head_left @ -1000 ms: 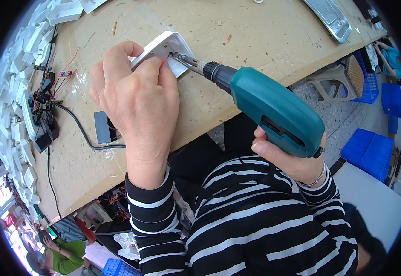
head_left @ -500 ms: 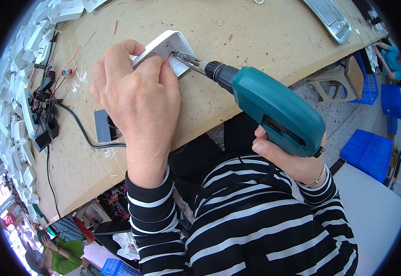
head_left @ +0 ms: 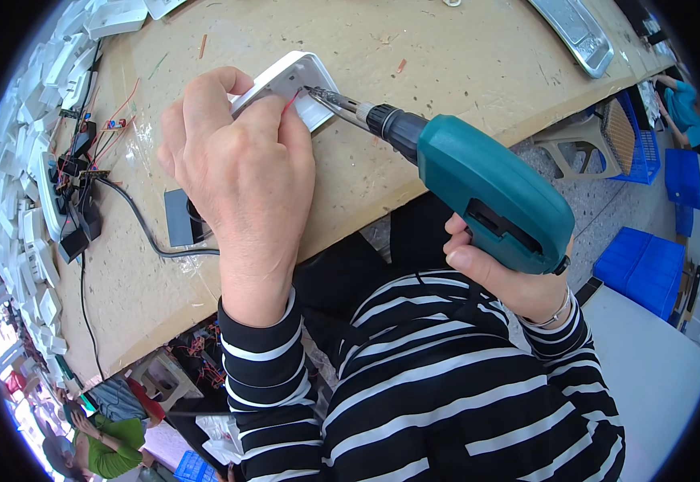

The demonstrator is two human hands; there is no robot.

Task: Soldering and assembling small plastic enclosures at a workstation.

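Observation:
My left hand (head_left: 241, 153) is closed on a white plastic housing (head_left: 322, 72), shaped like a shallow open box, and keeps it tilted above the bench. A thin red wire (head_left: 290, 104) runs from beside my left fingers into the housing. My right hand (head_left: 506, 281) is wrapped round the handle of a teal pistol-shaped power tool (head_left: 490, 189) with a black collar and a slender metal tip. That tip reaches inside the housing, close to the wire's end; whether they touch I cannot tell. My left fingertips are partly hidden behind the hand.
White plastic housings (head_left: 20, 233) pile up along the bench's left side. Nearby lie wired circuit parts (head_left: 77, 173), a black cable (head_left: 137, 213) and a dark flat box (head_left: 181, 218). A metal tray (head_left: 579, 40) sits far right. Blue crates (head_left: 639, 269) stand beyond the bench.
The power tool has shifted slightly right with my right hand, and its tip has moved a little within the housing. My left hand and the housing stay almost still.

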